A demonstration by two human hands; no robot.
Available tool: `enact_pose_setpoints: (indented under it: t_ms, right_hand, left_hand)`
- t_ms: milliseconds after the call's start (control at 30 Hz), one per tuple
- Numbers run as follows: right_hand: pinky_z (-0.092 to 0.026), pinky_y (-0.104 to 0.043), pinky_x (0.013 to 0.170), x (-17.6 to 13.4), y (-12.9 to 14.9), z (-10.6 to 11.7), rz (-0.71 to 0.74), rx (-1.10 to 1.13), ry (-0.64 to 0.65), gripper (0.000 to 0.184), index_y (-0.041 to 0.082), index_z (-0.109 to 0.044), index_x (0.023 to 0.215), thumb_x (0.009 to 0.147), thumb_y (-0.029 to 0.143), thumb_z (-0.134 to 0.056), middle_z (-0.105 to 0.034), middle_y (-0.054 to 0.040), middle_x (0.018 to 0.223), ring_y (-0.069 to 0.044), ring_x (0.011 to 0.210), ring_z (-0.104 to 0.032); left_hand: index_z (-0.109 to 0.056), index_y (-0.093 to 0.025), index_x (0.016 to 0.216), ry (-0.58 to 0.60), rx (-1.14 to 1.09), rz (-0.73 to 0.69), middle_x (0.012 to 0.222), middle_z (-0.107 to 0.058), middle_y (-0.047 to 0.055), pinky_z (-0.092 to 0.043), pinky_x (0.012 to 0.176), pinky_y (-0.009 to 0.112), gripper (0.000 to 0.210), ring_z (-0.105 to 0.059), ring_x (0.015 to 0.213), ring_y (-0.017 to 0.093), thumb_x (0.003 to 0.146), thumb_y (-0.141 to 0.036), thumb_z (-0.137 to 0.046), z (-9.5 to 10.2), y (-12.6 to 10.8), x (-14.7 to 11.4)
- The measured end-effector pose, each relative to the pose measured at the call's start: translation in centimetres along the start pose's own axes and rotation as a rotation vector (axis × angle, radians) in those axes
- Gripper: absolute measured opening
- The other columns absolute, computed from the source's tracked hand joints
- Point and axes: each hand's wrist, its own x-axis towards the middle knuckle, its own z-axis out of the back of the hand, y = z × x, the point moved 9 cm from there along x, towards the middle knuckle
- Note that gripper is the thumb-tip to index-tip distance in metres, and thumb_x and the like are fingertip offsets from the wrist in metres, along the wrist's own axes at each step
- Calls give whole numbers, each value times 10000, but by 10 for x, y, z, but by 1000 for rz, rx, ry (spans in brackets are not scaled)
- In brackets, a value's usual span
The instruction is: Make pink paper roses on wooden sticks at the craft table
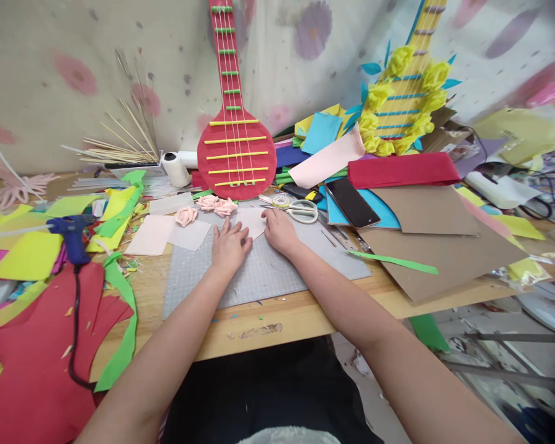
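A small pale pink paper piece (251, 221) lies on the grey cutting mat (189, 290) between my hands. My left hand (230, 248) rests flat, fingers spread, at the paper's left side. At its right edge, the fingers of my right hand (280, 232) are bent and pressed together on the paper; their tips are partly hidden. Pink paper roses (185, 216) sit just beyond my left hand. More pale pink pieces (150, 235) lie to the left. White-handled scissors (303, 211) and a tape measure (280, 201) are just past my right hand.
A red paper lute (237, 154) and a yellow flowered one (400, 105) lean at the back. On the left are a blue glue gun (73, 237) and red sheets (37, 357). A phone (353, 202) and brown card (444, 259) lie right.
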Motion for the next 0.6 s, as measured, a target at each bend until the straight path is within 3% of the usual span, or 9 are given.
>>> enact_pose_setpoints:
  t_ms: [233, 467, 600]
  right_hand:
    - [-377, -334, 850, 0, -4, 3, -35, 93, -20, 325, 160, -502, 965, 697, 30, -372, -560, -82, 978, -192, 938, -478]
    - [-388, -353, 860, 3, -26, 7, -109, 174, -60, 382, 182, -488, 998, 662, 33, -385, -590, -74, 1018, -206, 973, -497]
    - [-383, -359, 868, 3, -24, 8, -128, 158, -37, 343, 171, -491, 1004, 689, 61, -410, -588, -90, 1035, -216, 993, -494]
  left_hand:
    - [-567, -189, 1170, -5, -69, -104, 1317, -491, 71, -249, 1070, 452, 396, -350, 1288, 241, 829, -323, -417, 1, 2, -1]
    - [-520, -175, 1220, -206, -178, 9, 1292, -520, 46, -337, 1040, 333, 543, -455, 1203, 160, 721, -66, -336, 28, 22, -3]
    - [-483, -178, 1253, -88, -159, -18, 1263, -542, 52, -370, 1008, 335, 569, -478, 1174, 175, 711, -72, -344, 18, 18, -1]
